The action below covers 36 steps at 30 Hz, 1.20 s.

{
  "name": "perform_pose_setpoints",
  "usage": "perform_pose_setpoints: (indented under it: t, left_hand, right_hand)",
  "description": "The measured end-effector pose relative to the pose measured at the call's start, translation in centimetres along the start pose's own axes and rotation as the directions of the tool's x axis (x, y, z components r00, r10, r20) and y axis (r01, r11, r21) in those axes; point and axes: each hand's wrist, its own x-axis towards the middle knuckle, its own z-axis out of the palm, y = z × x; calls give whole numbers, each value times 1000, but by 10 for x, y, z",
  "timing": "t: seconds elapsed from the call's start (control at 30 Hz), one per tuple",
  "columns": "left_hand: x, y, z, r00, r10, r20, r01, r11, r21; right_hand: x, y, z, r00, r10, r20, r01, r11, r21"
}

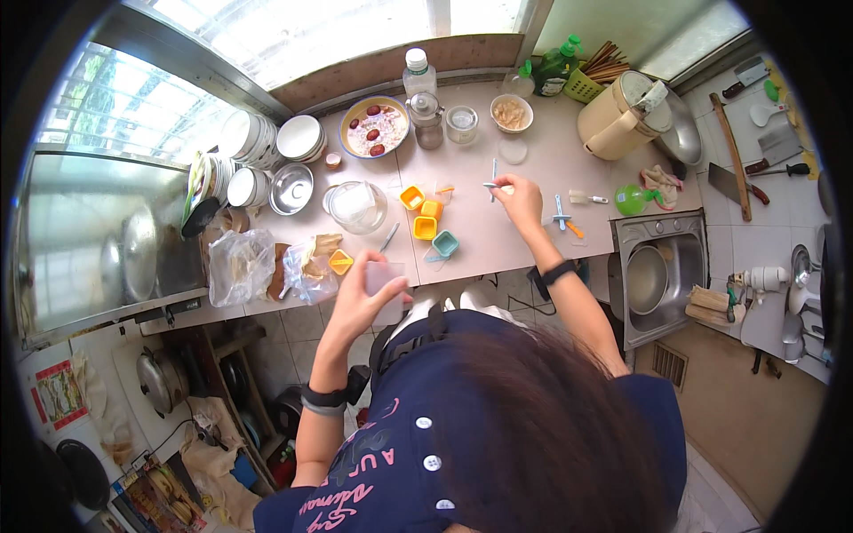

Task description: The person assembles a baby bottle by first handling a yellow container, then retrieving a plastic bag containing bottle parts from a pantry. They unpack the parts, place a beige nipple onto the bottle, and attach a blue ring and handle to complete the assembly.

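My left hand [362, 298] is at the counter's front edge, its fingers closed round a translucent, pale rectangular plastic piece [387, 282]. Over the middle of the counter, my right hand [522, 200] pinches a small light-blue cross-shaped stick [492, 188]. Between my hands stand a few small yellow square molds [425, 228] and a teal one [445, 243]. Beside my left hand lies another small yellow piece [340, 261]. To the right of my right hand are a blue cross-shaped stick [560, 213] with an orange one [575, 230], and a small brush [587, 197].
A large bowl with red dates [374, 127], a glass bowl [359, 210], a jar [462, 124] and a small bowl of pale pieces [511, 114] stand farther back. Plastic bags [242, 268] and stacked bowls [300, 138] line the left. A cream pot [615, 111] and sink [660, 275] are right.
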Motion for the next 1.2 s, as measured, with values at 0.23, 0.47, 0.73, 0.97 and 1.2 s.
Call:
perform_pose_setpoints:
  t: [0.23, 0.47, 0.73, 0.97, 1.2]
  left_hand:
    - [46, 45, 49, 926, 134, 352, -168, 983, 69]
    - [38, 75, 68, 751, 248, 612, 17, 919, -393]
    - [21, 82, 68, 723, 276, 633, -7, 919, -393]
    - [-1, 89, 70, 855, 280, 435, 35, 808, -589]
    - [-3, 86, 67, 858, 270, 437, -45, 887, -459]
  right_hand:
    - [-85, -140, -121, 951, -213, 223, -26, 667, 745]
    - [-123, -185, -149, 932, -243, 268, -107, 521, 847]
    - [-138, -203, -150, 950, -261, 171, 24, 608, 794]
    - [-136, -220, -149, 934, -303, -190, 337, 569, 750]
    - [-142, -221, -128, 793, -363, -490, 596, 629, 499]
